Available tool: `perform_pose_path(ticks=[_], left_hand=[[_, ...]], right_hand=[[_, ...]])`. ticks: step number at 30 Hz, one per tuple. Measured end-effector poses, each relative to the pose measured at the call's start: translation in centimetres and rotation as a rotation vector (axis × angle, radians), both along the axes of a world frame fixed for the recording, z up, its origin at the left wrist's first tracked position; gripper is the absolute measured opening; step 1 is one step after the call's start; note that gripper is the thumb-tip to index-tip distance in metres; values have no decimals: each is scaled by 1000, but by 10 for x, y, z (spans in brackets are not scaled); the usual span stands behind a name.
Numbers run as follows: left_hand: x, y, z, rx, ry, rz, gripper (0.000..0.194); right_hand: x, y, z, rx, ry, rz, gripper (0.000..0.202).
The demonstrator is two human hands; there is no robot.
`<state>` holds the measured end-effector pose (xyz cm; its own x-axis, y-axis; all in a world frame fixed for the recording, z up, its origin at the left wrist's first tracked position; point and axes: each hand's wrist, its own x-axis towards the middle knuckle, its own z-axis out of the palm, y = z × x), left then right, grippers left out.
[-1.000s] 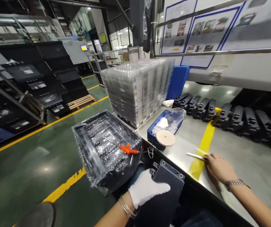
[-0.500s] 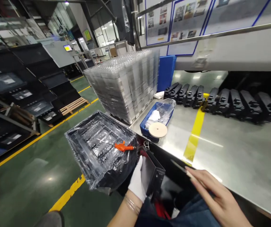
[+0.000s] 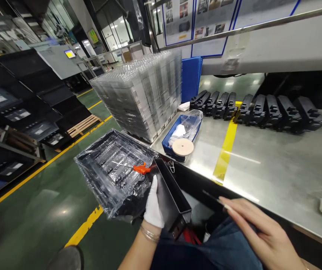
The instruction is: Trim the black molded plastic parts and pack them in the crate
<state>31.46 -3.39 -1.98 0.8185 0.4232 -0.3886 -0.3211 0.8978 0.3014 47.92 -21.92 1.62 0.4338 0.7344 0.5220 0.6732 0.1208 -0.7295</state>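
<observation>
Steel bench (image 3: 276, 168): blue bin (image 3: 178, 139), clear tray stack (image 3: 142, 93), black parts row (image 3: 256, 108).

The gloved left hand (image 3: 153, 204) grips a black open-topped part (image 3: 171, 195) just off the near edge of the steel table (image 3: 276, 165). The bare right hand (image 3: 262, 234) pinches a thin tool (image 3: 212, 196) by that edge. A plastic-wrapped bin (image 3: 113, 172) sits left of the table, bearing an orange-handled tool (image 3: 141, 169).
</observation>
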Motion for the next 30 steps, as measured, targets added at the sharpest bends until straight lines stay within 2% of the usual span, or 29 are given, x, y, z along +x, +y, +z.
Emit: perform_pose_path(ticks=[4, 9, 11, 14, 17, 19, 21, 24, 27, 30], left_hand=[[-2, 2, 11, -47, 83, 191, 35], [3, -1, 31, -178, 247, 284, 36], [2, 0, 30, -156, 274, 318, 33], [-2, 2, 18, -77, 233, 333, 35], [-7, 4, 11, -2, 164, 358, 33], [-9, 4, 14, 14, 129, 295, 33], [-8, 0, 20, 2, 90, 146, 42], [-4, -12, 23, -14, 43, -16, 50], [3, -26, 15, 17, -14, -146, 61], [9, -37, 3, 22, -41, -196, 64]], right_hand=[[-14, -5, 8, -164, 69, 253, 25], [-25, -4, 7, -333, 109, 431, 29], [-25, -4, 5, -348, 107, 421, 31], [-26, -4, 5, -325, 110, 384, 35], [-25, -5, 10, -382, 112, 462, 34], [-23, -5, 14, -396, 126, 507, 34], [-20, -1, 15, -337, 153, 446, 32], [-17, 20, 10, -146, 202, 190, 27], [-21, 48, 5, -3, 219, 26, 25], [-28, 69, 2, 65, 190, -9, 26]])
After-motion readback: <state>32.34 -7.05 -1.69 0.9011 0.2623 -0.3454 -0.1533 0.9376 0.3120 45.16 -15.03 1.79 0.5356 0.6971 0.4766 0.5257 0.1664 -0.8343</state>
